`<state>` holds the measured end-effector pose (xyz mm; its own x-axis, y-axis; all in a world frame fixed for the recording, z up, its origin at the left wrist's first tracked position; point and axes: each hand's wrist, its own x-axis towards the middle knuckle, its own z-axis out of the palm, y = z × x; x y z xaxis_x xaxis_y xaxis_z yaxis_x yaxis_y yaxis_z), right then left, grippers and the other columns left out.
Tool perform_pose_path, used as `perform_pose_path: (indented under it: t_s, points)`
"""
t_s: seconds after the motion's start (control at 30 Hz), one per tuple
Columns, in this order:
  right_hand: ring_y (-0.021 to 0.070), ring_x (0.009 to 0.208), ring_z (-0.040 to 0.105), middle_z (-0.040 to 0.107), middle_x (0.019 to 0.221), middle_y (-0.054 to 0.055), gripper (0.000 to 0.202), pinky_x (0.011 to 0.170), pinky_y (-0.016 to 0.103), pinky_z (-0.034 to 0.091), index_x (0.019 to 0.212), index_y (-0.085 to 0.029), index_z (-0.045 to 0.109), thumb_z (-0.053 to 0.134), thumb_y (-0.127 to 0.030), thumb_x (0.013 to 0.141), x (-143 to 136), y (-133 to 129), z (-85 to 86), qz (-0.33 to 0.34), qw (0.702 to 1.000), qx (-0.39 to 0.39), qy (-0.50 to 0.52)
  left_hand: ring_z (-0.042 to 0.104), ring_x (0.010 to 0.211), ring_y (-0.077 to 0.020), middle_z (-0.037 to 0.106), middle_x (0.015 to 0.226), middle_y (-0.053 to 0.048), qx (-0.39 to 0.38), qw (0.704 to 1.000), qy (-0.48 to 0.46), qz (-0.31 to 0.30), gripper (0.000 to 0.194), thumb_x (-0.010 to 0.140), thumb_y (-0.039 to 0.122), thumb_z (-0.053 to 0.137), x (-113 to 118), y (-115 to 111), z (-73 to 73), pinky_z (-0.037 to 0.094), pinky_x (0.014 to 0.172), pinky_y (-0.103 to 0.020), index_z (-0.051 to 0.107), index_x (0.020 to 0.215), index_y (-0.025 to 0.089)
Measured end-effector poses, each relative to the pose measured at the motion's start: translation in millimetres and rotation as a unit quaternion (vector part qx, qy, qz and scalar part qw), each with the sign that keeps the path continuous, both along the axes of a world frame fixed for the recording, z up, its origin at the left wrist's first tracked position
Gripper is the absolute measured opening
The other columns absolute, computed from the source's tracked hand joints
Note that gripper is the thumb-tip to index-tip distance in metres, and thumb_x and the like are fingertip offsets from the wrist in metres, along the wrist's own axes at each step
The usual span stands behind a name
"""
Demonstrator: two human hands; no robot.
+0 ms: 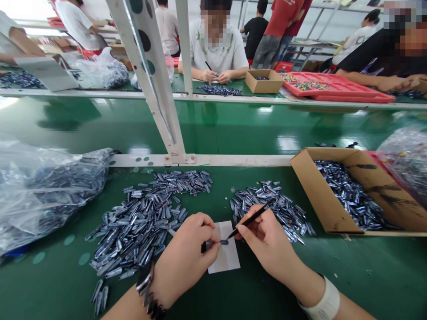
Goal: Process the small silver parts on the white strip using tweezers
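At the bottom centre, my left hand (187,255) pinches a small metal piece (213,243) over a white card (228,260). My right hand (263,242) grips a black pen (251,218), its tip touching that piece, between two piles of metal pieces (143,222).

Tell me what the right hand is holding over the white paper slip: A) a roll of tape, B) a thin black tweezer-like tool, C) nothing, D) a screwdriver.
B: the right hand pinches a thin black tool whose tip meets the small piece that the left hand holds over the white paper slip.
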<state>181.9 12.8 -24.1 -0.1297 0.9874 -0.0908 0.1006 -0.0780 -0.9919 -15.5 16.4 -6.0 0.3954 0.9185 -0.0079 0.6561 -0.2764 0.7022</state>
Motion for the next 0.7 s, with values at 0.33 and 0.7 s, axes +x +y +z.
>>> perform_pose_path:
  t_s: [0.33, 0.7]
  points:
    - [0.0199, 0.076, 0.068, 0.06, 0.084, 0.001, 0.016, 0.073, 0.038, 0.06, 0.095, -0.026, 0.045, 0.06, -0.03, 0.092, 1.4, -2.1, -3.8, 0.007, 1.0, 0.01, 0.004, 0.06, 0.09, -0.0191, 0.06, 0.091, -0.002, -0.006, 1.0, 0.004, -0.007, 0.019, 0.077, 0.004, 0.06, 0.5, 2.4, 1.0, 0.05, 0.082, -0.033, 0.066, 0.071, 0.021]
    - [0.0195, 0.08, 0.066, 0.058, 0.09, 0.002, 0.013, 0.074, 0.037, 0.059, 0.098, -0.026, 0.045, 0.057, -0.024, 0.093, 3.7, -3.3, -7.6, 0.014, 0.999, 0.039, 0.005, 0.057, 0.093, -0.0197, 0.061, 0.096, -0.002, 0.057, 0.993, 0.058, -0.086, 0.023, 0.085, 0.006, 0.057, -3.0, -0.4, 2.0, 0.051, 0.082, -0.032, 0.071, 0.086, 0.025]
